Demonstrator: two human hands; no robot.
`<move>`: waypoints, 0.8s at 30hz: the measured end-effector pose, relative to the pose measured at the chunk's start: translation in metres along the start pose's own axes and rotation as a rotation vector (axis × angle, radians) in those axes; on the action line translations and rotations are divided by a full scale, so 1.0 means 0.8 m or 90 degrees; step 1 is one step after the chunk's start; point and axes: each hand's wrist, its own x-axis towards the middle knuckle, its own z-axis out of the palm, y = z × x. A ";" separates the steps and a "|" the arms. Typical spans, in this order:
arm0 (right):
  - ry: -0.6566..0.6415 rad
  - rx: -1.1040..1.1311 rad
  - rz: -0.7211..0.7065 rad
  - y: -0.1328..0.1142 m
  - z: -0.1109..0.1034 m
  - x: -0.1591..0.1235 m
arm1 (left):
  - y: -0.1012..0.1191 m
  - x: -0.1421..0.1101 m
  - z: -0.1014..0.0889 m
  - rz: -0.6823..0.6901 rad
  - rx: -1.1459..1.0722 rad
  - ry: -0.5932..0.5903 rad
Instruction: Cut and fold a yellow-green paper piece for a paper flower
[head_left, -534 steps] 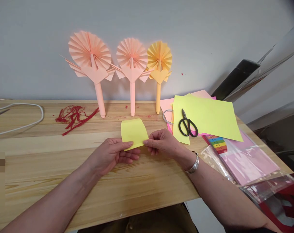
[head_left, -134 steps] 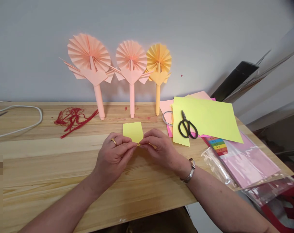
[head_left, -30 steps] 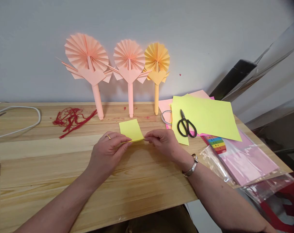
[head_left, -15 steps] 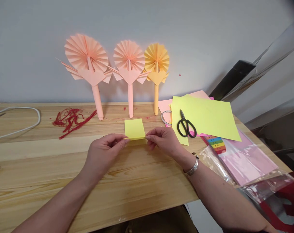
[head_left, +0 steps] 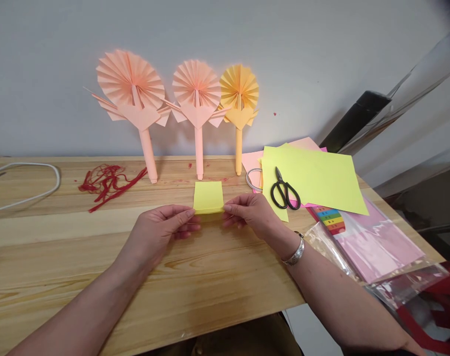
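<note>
A small yellow sheet of paper [head_left: 208,194] is held between my two hands, with a narrow folded strip along its near edge. My left hand [head_left: 164,225] pinches the left end of that fold between thumb and index finger. At the right end, my right hand [head_left: 251,213] grips the fold the same way; a silver bracelet circles that wrist. Beyond the paper, two pink folded-paper fans [head_left: 197,111] and one orange paper fan [head_left: 239,116] lean upright against the wall.
Black-handled scissors [head_left: 284,190] lie on yellow and pink paper sheets [head_left: 317,175] at the right. Nearer is a clear plastic packet of pink paper [head_left: 384,242]. Red threads [head_left: 112,185] and a white cable [head_left: 56,183] lie at the left of the wooden table [head_left: 62,257].
The yellow paper has shifted slightly right and straightened, and its folded near strip shows more fully. My left hand has moved a little right, its lower fingers now showing beneath the paper.
</note>
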 end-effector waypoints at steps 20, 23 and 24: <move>-0.035 0.063 0.067 -0.003 -0.002 -0.003 | -0.003 0.002 0.000 0.034 -0.010 -0.010; -0.028 0.049 0.069 -0.005 0.000 -0.004 | -0.003 0.003 0.001 0.041 0.001 -0.011; -0.027 0.043 0.067 -0.006 0.000 -0.004 | -0.003 0.002 0.001 0.043 0.004 -0.010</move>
